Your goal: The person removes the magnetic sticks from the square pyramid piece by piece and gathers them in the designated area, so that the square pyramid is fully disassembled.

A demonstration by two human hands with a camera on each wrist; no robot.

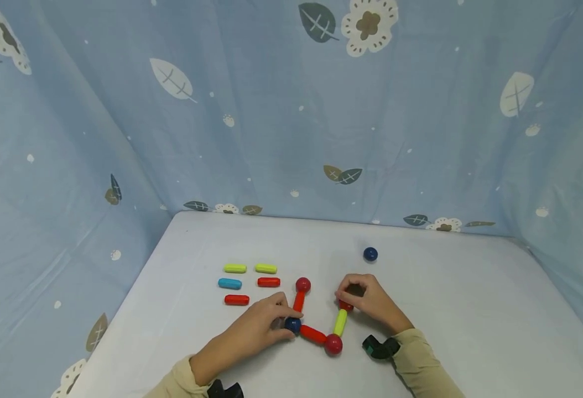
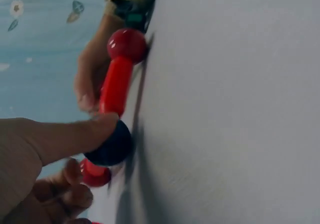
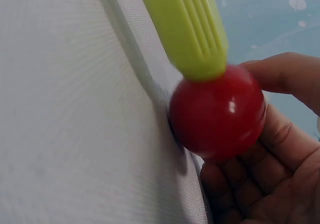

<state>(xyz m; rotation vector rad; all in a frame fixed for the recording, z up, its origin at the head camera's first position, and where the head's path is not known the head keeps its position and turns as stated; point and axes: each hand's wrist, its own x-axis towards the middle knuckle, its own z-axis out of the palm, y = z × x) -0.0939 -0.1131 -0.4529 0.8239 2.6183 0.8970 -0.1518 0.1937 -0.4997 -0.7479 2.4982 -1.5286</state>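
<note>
In the head view, an open frame of magnetic sticks and balls lies between my hands. My left hand (image 1: 258, 326) pinches its dark blue ball (image 1: 293, 325) between thumb and fingers. From that ball one red stick (image 1: 298, 302) runs back to a red ball (image 1: 303, 284). Another red stick (image 1: 313, 334) leads to the near red ball (image 1: 333, 344). A yellow-green stick (image 1: 340, 323) joins this one to the far-right red ball (image 3: 217, 111), which my right hand (image 1: 371, 301) holds by thumb and fingertips.
Left of the frame lie loose sticks: two yellow-green ones (image 1: 235, 268), a blue one (image 1: 229, 283) and two red ones (image 1: 269, 282). A loose dark blue ball (image 1: 370, 254) sits farther back on the white table (image 1: 470, 309). Patterned blue cloth (image 1: 271, 110) hangs behind.
</note>
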